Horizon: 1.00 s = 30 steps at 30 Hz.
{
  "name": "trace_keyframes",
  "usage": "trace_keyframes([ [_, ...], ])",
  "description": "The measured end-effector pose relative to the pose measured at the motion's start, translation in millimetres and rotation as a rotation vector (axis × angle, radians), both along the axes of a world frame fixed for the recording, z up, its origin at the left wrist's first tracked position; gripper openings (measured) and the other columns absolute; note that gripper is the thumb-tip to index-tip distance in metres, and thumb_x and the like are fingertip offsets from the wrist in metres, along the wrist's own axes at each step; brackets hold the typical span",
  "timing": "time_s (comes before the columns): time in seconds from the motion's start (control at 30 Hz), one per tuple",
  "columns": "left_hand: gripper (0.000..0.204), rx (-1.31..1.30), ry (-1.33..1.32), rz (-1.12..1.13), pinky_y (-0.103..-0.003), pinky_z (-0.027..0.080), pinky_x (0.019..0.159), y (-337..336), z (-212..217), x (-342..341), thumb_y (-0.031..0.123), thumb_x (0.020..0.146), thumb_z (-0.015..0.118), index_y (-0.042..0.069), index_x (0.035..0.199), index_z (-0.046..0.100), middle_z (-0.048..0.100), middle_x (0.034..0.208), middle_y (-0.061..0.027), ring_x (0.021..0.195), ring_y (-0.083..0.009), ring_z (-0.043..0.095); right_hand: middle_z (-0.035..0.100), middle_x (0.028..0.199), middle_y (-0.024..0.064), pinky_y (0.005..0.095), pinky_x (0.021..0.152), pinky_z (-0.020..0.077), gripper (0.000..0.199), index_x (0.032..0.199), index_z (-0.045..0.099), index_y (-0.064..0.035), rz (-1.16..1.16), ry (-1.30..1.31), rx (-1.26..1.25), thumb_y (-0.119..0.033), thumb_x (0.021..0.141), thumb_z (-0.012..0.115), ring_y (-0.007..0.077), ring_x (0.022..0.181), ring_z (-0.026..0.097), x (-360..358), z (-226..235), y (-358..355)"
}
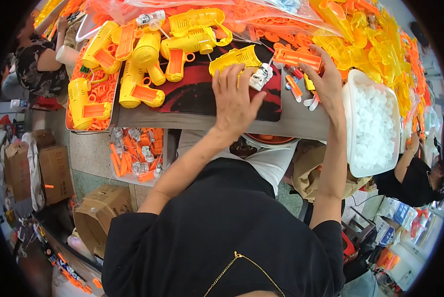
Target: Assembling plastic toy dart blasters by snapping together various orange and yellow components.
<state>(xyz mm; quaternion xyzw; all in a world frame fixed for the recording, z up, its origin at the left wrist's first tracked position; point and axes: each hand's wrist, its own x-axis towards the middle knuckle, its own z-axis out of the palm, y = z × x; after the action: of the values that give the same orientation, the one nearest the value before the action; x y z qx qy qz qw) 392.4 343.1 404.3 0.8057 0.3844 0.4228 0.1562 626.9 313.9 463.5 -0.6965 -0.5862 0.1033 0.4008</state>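
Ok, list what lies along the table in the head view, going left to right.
Tray of assembled yellow toy guns → left hand on a yellow gun shell → right hand holding an orange part → white tub of white caps.

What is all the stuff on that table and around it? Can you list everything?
yellow toy gun shell: one, yellow, under the left hand
orange panel: one, orange, at the right hand's fingertips
small white motor part: one, white, between the hands
assembled toy guns: several, yellow and orange, far left of the table
white tub: one, full of small white pieces, right of the right hand
loose shells pile: many, yellow and orange, far right
bag of parts: one, orange and white, below the table
cardboard boxes: several, brown, on the floor at left
other people: at least two, far left and right edge
left hand: flat on the yellow shell
right hand: fingers on the orange panel
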Motion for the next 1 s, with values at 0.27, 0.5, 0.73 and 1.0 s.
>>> trace_keyframes([
  [0.27,0.042,0.082,0.318,-0.212,-0.057,0.021,0.118,38.5,-12.8,-27.8,0.021,0.077,0.079,0.017,0.117,0.068,0.05,0.129,-0.0109,0.13,-0.0322,0.042,0.066,0.125,0.0142,0.031,0.09,0.0529,0.048,0.133,0.059,-0.0043,-0.015,-0.136,0.11,0.001,0.087,0.07,0.0216,0.109,0.065,-25.5,12.3,10.0],
  [0.5,0.029,-0.284,-0.069,-0.33,-0.045,0.042,0.105,46.5,10.6,-50.9,0.02,0.093,0.069,0.009,0.12,0.067,0.059,0.121,-0.0129,0.117,-0.0264,0.059,0.066,0.115,0.0088,0.0358,0.079,0.0546,0.043,0.114,0.071,-0.0107,0.275,-0.703,0.592,0.0,0.072,0.072,0.0275,0.097,0.067,-67.6,-24.8,0.1],
  [0.73,0.067,-0.586,-0.264,-0.183,-0.036,0.055,0.081,31.1,22.7,-43.4,0.033,0.091,0.073,0.005,0.145,0.043,0.048,0.134,-0.0174,0.096,-0.0278,0.067,0.054,0.136,0.0128,0.0432,0.1,0.046,0.04,0.129,0.059,-0.0091,0.314,-0.558,0.453,-0.015,0.09,0.066,0.0292,0.121,0.056,-107.8,-60.0,-34.9],
  [1.0,0.061,-0.138,0.321,-0.123,-0.044,0.05,0.092,26.6,4.7,-37.6,0.019,0.08,0.077,0.011,0.136,0.053,0.05,0.132,-0.0136,0.117,-0.0322,0.054,0.057,0.123,0.0207,0.0399,0.093,0.0489,0.054,0.13,0.052,0.0017,-0.156,-0.12,0.064,-0.023,0.087,0.074,0.0322,0.112,0.059,-95.2,-65.2,-5.7],
])
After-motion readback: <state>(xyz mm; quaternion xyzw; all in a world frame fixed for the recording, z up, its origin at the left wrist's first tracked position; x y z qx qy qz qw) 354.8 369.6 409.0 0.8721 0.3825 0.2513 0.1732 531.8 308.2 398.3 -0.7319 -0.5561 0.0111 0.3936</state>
